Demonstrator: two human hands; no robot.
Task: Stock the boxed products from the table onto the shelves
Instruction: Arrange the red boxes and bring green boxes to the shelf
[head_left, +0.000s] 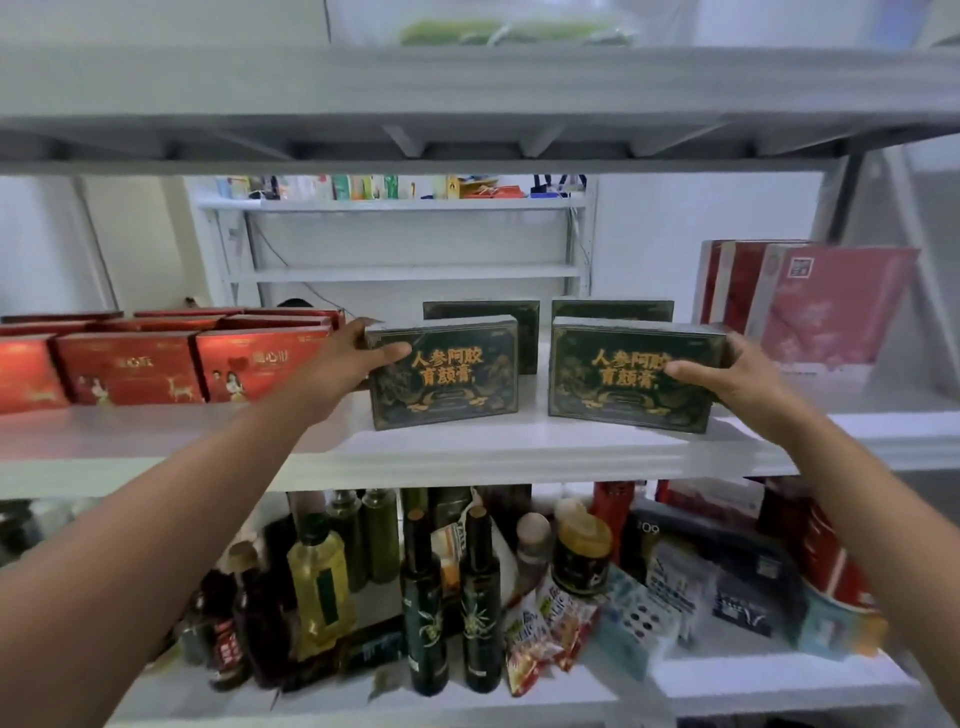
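Two dark green boxes with gold lettering stand upright on the white middle shelf (467, 447). My left hand (348, 364) grips the left green box (447, 379) by its left edge, thumb across the front. My right hand (727, 374) grips the right green box (628, 379) by its right edge. Both boxes rest on the shelf board. Two more green boxes (613, 310) stand directly behind them.
Red boxes (130, 369) fill the shelf's left part. Pink and red flat boxes (821, 301) lean at the right end. The shelf below holds several bottles (423, 597), jars and packets. Another shelf board (467, 104) hangs close overhead.
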